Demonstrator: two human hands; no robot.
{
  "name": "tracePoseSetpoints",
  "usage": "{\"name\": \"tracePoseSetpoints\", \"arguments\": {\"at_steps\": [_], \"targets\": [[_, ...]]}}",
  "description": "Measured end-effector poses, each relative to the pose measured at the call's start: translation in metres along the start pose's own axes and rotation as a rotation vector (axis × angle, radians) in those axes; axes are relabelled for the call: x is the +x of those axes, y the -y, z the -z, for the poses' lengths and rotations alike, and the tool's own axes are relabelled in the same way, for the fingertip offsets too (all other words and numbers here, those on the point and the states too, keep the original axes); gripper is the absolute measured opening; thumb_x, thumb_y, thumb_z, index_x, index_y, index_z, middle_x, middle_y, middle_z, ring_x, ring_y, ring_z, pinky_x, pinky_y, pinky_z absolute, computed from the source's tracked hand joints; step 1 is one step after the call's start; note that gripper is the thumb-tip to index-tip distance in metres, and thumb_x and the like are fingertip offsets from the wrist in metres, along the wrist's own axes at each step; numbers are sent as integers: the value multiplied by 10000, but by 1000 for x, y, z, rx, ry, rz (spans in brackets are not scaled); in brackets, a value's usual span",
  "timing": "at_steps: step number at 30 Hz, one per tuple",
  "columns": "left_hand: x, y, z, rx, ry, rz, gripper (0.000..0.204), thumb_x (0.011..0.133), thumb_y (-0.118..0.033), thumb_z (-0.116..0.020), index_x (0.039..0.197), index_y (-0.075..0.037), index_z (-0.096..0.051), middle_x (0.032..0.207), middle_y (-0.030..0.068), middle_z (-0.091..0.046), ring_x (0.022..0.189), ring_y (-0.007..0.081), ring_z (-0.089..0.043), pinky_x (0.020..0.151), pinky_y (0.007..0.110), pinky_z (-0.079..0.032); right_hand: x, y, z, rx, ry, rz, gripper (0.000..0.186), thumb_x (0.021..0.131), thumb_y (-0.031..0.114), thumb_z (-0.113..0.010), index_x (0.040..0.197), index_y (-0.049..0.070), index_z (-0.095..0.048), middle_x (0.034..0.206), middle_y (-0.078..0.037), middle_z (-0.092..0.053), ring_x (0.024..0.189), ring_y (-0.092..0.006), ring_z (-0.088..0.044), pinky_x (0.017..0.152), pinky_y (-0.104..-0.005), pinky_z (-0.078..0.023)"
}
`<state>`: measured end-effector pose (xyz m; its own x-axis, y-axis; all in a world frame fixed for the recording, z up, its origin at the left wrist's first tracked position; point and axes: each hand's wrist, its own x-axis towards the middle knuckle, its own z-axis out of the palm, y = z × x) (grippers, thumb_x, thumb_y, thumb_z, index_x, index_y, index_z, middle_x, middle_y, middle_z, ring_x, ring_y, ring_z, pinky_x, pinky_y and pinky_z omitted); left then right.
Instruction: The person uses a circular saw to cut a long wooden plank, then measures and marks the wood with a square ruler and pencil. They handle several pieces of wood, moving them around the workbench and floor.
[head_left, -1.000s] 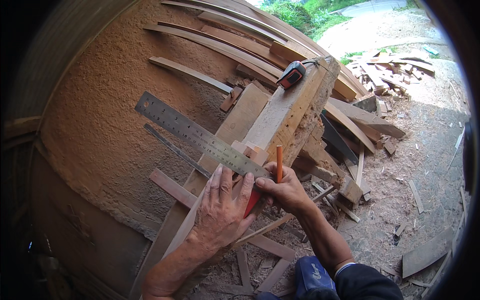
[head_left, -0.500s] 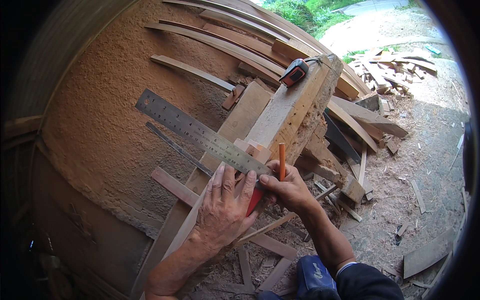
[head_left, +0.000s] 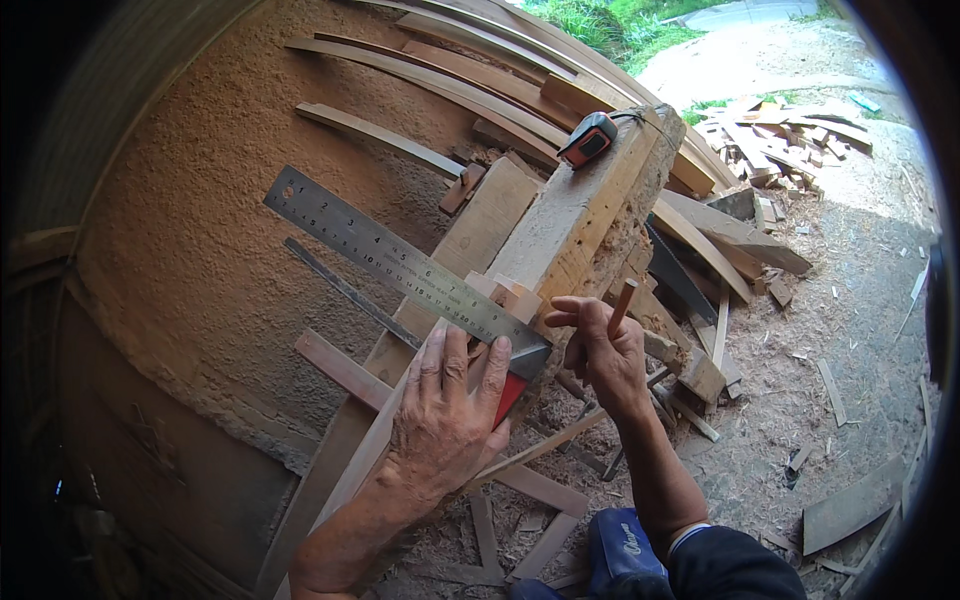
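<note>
A try square with a long steel blade (head_left: pixel 400 262) and a red stock (head_left: pixel 511 394) lies slantwise across a pale wooden board (head_left: pixel 372 455). My left hand (head_left: pixel 440 425) grips the square against the board, its fingers on the wood at the blade's lower edge and its thumb beside the stock. Part of the stock and the board's near face are hidden under this hand. Just right of the square's corner, my right hand (head_left: pixel 612 358) is raised, apart from the blade. A pencil (head_left: pixel 622 306) is held in its fingers, pointing up.
On the thick timber beam (head_left: pixel 570 225) rests a red and black tape measure (head_left: pixel 588 140). A handsaw (head_left: pixel 680 275) leans beyond the beam. Long wood strips (head_left: pixel 440 95) extend at the back left over heaped sawdust (head_left: pixel 230 180). Offcuts (head_left: pixel 765 145) and shavings cover the ground at right.
My right hand has drawn back from the square's corner to the right, with the pencil tilting over. The square's corner is now uncovered. My left hand stays nearly in place.
</note>
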<state>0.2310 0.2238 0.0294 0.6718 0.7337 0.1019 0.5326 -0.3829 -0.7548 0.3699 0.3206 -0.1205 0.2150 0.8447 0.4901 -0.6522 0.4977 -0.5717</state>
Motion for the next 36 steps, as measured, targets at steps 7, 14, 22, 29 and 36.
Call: {"name": "tracePoseSetpoints", "arguments": {"at_steps": [7,14,22,29,36], "targets": [[0,-2,-2,2,2,21,1018,698,-336,-856,1556,-78,-372,1416,439,-354,1243,589,-491,945,615,-527,-7,28,22,-192,-17,357,735,1064,610,-294,1141,9,-709,981,-111,-655,760,-160,-643,645,-301,-523],[2,-2,-2,36,-12,16,954,706,-331,-835,1527,-68,-426,1401,434,-376,1240,575,-500,941,610,-529,5,12,15,-197,124,513,164,912,129,-753,1047,35,-742,970,-90,-732,913,-195,-707,774,-328,-576],[1,-4,-2,26,3,35,950,720,-331,-837,1524,-33,-427,1428,408,-370,1300,541,-472,1035,616,-462,9,2,14,-156,141,481,165,865,77,-790,1026,47,-768,1014,-100,-745,947,-197,-723,809,-310,-592],[0,-1,-6,37,-24,10,924,714,-317,-819,1517,-56,-443,1388,449,-381,1234,578,-507,939,618,-527,14,3,16,-193,181,500,138,867,81,-786,993,32,-759,1007,-110,-746,937,-201,-728,792,-318,-597],[3,8,-18,-3,-5,58,971,707,-303,-824,1545,-65,-395,1432,438,-343,1297,579,-450,1002,637,-475,-11,4,43,-456,80,353,65,893,69,-745,936,21,-731,905,-101,-730,806,-180,-705,682,-305,-559]]}}
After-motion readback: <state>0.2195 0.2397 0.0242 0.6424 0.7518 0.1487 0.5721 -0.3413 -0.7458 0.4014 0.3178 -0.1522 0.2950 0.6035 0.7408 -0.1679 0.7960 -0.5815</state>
